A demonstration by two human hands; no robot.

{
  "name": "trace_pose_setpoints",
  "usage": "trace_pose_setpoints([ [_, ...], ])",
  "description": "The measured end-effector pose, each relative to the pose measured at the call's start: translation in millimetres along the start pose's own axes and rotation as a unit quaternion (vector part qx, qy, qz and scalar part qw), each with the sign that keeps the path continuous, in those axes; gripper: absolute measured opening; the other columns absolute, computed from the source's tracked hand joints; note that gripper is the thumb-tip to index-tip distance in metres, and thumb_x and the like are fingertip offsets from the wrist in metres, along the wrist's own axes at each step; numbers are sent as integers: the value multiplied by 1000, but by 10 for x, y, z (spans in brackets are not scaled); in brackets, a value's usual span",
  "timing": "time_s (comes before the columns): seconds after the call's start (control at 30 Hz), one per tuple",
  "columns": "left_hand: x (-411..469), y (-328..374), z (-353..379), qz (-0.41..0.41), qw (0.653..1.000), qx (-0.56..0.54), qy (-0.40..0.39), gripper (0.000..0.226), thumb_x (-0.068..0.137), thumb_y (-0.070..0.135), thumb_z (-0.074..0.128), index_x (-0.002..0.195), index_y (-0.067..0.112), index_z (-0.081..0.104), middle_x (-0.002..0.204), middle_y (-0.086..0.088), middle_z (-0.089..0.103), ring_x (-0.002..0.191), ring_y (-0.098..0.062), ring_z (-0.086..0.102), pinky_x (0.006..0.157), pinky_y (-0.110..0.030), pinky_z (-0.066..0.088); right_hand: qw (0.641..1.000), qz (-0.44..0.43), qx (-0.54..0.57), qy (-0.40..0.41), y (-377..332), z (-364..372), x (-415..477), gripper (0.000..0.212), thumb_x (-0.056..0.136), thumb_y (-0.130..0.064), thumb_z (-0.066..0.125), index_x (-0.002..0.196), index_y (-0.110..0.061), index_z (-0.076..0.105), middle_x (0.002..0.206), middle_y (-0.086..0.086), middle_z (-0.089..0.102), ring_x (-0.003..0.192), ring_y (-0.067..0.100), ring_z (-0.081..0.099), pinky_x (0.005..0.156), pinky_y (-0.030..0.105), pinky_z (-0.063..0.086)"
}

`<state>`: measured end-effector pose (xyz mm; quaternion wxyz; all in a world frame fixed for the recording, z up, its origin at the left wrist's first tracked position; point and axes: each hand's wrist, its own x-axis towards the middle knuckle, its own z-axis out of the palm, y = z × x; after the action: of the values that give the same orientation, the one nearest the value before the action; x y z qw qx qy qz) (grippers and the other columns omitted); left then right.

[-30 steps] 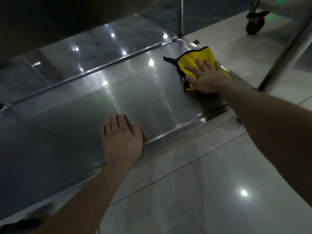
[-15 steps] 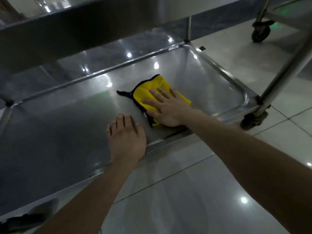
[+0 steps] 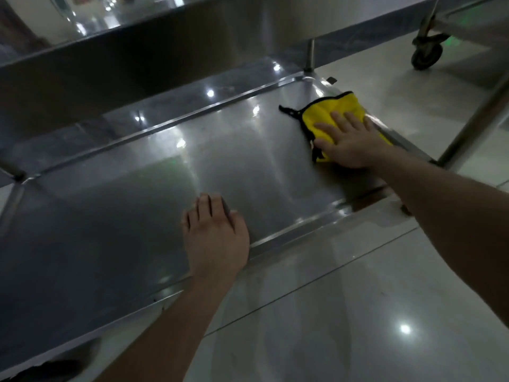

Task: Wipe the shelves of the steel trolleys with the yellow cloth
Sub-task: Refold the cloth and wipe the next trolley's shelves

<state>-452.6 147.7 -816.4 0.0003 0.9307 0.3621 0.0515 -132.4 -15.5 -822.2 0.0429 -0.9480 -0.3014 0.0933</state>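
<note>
Right hand [image 3: 349, 142]: flat, fingers straight and spread, pressing on a folded yellow microfibre cloth with black edging [image 3: 338, 106]; nothing gripped.

Cloth: under that palm and those fingers, its loose black tab trailing left of the fingertips.

Left hand [image 3: 217, 238]: flat, fingers straight and together, resting on the brushed-steel bottom trolley shelf [image 3: 192, 175], well apart to the left of the right hand.

Step in hand, as judged: wiping the shelf's right end.

Method advised:
- Palm flat, pressure even.
- Cloth run into the raised lip just right of the hand and the corner ahead of the fingertips.
- Overlapping strokes back toward the left hand.
- Left hand lifted to reach the patch beneath.

Beyond the right hand: black castor wheel [image 3: 425, 55].
</note>
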Motion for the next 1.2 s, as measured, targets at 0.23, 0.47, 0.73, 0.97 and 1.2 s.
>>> trace_pose_setpoints([
  [0.23, 79, -26, 26, -13, 1000, -25, 11, 74, 99, 41, 15, 161, 12, 46, 171, -13, 39, 157, -31, 34, 132, -47, 19, 1000, 17, -2, -13, -904, -21, 666, 79, 97, -80, 13, 168, -46, 1, 178, 7, -14, 163, 40, -15, 124, 69, -15],
  [0.47, 97, -1, 5, -27, 997, -66, 13, 65, 101, 38, 25, 150, 9, 57, 165, -16, 48, 153, -33, 41, 130, -47, 24, 991, -133, -9, -3, -1280, 281, -500, 75, 97, -80, 8, 166, -52, 2, 179, 0, -9, 165, 30, -12, 127, 65, -10],
  [0.73, 90, -28, -40, 25, 998, 44, -38, 48, 112, 31, 38, 154, 10, 46, 171, -16, 33, 157, -36, 30, 128, -46, 24, 993, -115, -17, -14, -157, 89, -1091, 65, 103, -76, 10, 165, -56, 8, 179, -13, -7, 165, 19, -8, 131, 54, -6],
  [0.97, 90, 53, -4, -44, 986, -155, 34, 49, 112, 29, 37, 152, 8, 54, 169, -17, 42, 159, -32, 32, 131, -44, 21, 998, 63, -11, 10, -375, 170, -1138, 69, 104, -71, 11, 168, -45, 5, 179, 5, -8, 165, 36, -6, 129, 63, -7],
  [1.2, -108, -350, -199, 39, 916, -399, 30, 39, 111, 16, 51, 148, 21, 62, 152, -5, 62, 138, -28, 59, 119, -41, 45, 991, -132, -12, 14, -911, 264, -1428, 65, 102, -76, 13, 165, -56, 9, 179, -9, -2, 165, 20, -5, 132, 51, -4],
])
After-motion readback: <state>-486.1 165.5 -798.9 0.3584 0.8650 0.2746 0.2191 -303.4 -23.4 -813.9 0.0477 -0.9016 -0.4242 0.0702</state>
